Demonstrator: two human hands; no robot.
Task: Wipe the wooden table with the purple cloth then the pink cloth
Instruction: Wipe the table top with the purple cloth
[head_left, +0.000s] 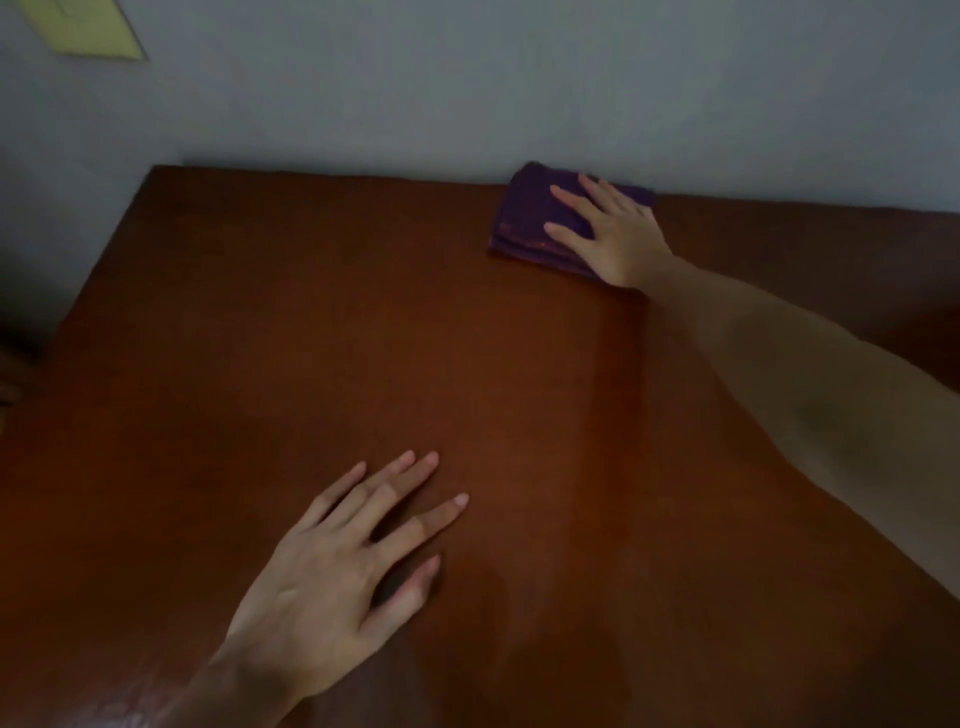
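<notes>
Wooden table (311, 312) set against a pale grey wall (467, 93), seen from above in dim light.
Right hand (615, 234), fingers spread, lies flat on the folded purple cloth (530, 218) at the table's far edge by the wall; left hand (332, 566), fingers apart, rests flat on bare wood near the front; yellow panel (88, 26) on the wall, upper left.

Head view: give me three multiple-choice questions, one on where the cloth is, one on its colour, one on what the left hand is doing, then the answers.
1. Where is the cloth on the table?
A. far edge, by the wall
B. near left corner
C. centre
2. What colour is the cloth?
A. pink
B. purple
C. yellow
3. What is the left hand doing?
A. gripping a cloth
B. raised in the air
C. lying flat and empty on the table

Answers: 1 A, it lies against the wall under the right hand. 2 B, it shows dark purple. 3 C, its fingers are spread on bare wood.
</notes>
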